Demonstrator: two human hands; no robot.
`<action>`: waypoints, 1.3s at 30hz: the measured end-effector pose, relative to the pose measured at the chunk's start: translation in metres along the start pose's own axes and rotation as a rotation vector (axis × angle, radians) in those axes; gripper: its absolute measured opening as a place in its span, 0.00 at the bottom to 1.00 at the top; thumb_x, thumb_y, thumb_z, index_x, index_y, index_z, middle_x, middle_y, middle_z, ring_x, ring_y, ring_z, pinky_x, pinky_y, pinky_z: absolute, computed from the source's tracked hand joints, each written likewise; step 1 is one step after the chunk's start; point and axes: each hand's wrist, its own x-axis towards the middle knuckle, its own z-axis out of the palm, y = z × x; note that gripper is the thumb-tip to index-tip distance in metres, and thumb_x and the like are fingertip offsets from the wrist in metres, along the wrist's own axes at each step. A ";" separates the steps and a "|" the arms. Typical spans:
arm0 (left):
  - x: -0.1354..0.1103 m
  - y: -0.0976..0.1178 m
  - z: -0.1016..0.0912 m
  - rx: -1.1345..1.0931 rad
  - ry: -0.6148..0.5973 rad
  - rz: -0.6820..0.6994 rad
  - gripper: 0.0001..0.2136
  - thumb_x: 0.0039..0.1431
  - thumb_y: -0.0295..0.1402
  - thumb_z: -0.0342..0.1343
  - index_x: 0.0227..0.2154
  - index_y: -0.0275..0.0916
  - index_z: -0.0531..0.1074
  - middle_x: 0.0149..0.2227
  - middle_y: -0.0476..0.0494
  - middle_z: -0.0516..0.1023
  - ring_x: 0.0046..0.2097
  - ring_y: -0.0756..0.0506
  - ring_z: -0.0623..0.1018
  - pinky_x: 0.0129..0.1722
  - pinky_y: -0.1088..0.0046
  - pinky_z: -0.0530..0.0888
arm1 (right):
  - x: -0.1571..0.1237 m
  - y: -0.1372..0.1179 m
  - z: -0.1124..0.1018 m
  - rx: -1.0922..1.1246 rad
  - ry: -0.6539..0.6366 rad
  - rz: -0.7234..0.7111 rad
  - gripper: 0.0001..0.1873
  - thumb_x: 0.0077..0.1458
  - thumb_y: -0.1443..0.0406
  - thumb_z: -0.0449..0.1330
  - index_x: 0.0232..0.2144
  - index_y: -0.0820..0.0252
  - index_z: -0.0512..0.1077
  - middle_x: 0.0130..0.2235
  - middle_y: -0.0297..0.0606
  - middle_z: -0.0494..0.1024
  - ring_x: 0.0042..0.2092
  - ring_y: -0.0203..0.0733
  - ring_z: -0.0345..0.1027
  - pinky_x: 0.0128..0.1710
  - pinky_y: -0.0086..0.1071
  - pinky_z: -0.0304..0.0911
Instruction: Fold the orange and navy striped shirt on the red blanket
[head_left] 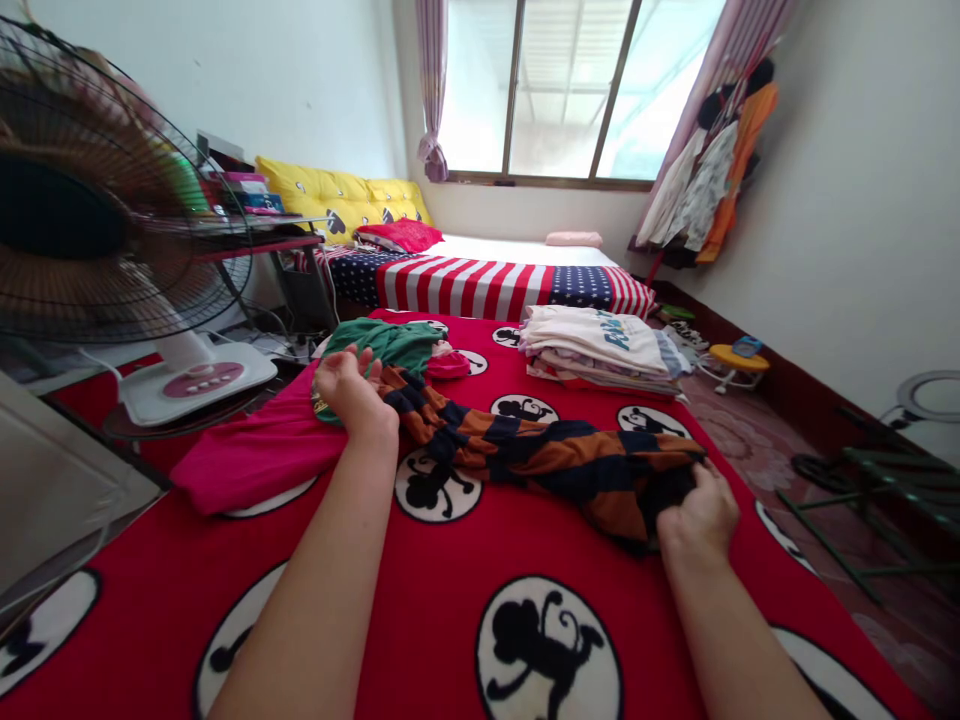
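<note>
An orange and navy striped garment (pixel 540 455) lies stretched across the red monkey-print blanket (pixel 420 610). My left hand (pixel 352 390) grips its far end, fingers curled over the cloth beside a green garment (pixel 390 342). My right hand (pixel 701 515) is closed on the garment's near right end. A pink cloth (pixel 255 455) lies under my left wrist.
A stack of folded clothes (pixel 600 350) sits at the blanket's far right. A standing fan (pixel 97 220) is close on the left. Behind lie a flag-print bed (pixel 487 280) and yellow pillows (pixel 337 195). Clothes hang at the right wall (pixel 720 170). A folded rack (pixel 877 480) lies on the floor.
</note>
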 end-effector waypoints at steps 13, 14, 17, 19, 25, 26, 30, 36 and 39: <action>-0.130 -0.046 -0.005 1.080 -1.627 0.251 0.39 0.41 0.34 0.68 0.59 0.40 0.64 0.53 0.37 0.73 0.54 0.37 0.73 0.52 0.64 0.70 | -0.050 -0.016 0.016 -0.346 -0.562 -0.243 0.35 0.43 0.61 0.68 0.54 0.61 0.66 0.53 0.48 0.73 0.53 0.49 0.69 0.57 0.47 0.60; -0.131 -0.046 -0.006 1.168 -1.639 0.287 0.33 0.42 0.33 0.68 0.55 0.39 0.69 0.50 0.38 0.76 0.51 0.37 0.74 0.50 0.64 0.71 | -0.049 -0.015 0.015 -0.374 -0.574 -0.259 0.36 0.43 0.61 0.68 0.55 0.62 0.65 0.53 0.49 0.72 0.53 0.49 0.69 0.57 0.47 0.60; -0.121 -0.040 -0.002 1.210 -1.638 0.200 0.11 0.47 0.35 0.63 0.36 0.39 0.79 0.33 0.44 0.80 0.38 0.40 0.78 0.39 0.67 0.74 | -0.042 -0.013 0.013 -0.454 -0.544 -0.295 0.36 0.42 0.60 0.68 0.55 0.63 0.65 0.53 0.50 0.72 0.53 0.51 0.69 0.57 0.48 0.60; -0.103 -0.032 0.004 1.001 -1.498 0.119 0.08 0.51 0.36 0.60 0.31 0.38 0.79 0.28 0.48 0.78 0.33 0.44 0.77 0.34 0.71 0.73 | -0.037 -0.011 0.012 -0.490 -0.486 -0.294 0.36 0.41 0.60 0.68 0.53 0.64 0.66 0.51 0.51 0.73 0.52 0.52 0.69 0.56 0.49 0.61; -0.026 -0.003 0.012 0.301 -0.414 0.294 0.08 0.53 0.33 0.59 0.35 0.36 0.73 0.35 0.46 0.77 0.37 0.47 0.76 0.41 0.69 0.73 | -0.031 -0.005 0.009 -0.370 -0.424 -0.122 0.35 0.42 0.55 0.67 0.51 0.61 0.66 0.51 0.50 0.73 0.45 0.49 0.73 0.46 0.46 0.69; -0.015 0.001 0.009 0.224 -0.295 0.284 0.08 0.54 0.32 0.57 0.37 0.36 0.71 0.37 0.45 0.76 0.39 0.47 0.76 0.43 0.66 0.73 | -0.031 -0.003 0.009 -0.387 -0.436 -0.115 0.34 0.43 0.54 0.67 0.51 0.60 0.65 0.51 0.49 0.73 0.43 0.48 0.74 0.43 0.44 0.70; 0.009 0.011 -0.003 0.213 -0.071 0.350 0.10 0.54 0.31 0.57 0.40 0.42 0.66 0.47 0.44 0.73 0.49 0.43 0.74 0.53 0.58 0.69 | -0.036 0.000 0.008 -0.495 -0.470 -0.175 0.32 0.45 0.55 0.65 0.51 0.60 0.66 0.51 0.49 0.73 0.40 0.46 0.73 0.37 0.39 0.70; -0.020 0.004 0.002 0.667 -0.504 0.571 0.12 0.58 0.37 0.53 0.43 0.41 0.72 0.47 0.41 0.75 0.51 0.43 0.73 0.53 0.61 0.69 | -0.050 0.000 0.009 -0.611 -0.608 -0.169 0.24 0.47 0.56 0.63 0.46 0.60 0.72 0.45 0.47 0.77 0.35 0.44 0.74 0.35 0.37 0.69; -0.039 -0.002 0.005 0.937 -0.854 0.497 0.12 0.55 0.40 0.56 0.38 0.41 0.76 0.39 0.44 0.79 0.42 0.44 0.78 0.47 0.66 0.73 | -0.055 0.000 0.010 -0.615 -0.662 -0.139 0.22 0.48 0.56 0.62 0.45 0.59 0.72 0.40 0.44 0.78 0.34 0.45 0.75 0.34 0.37 0.69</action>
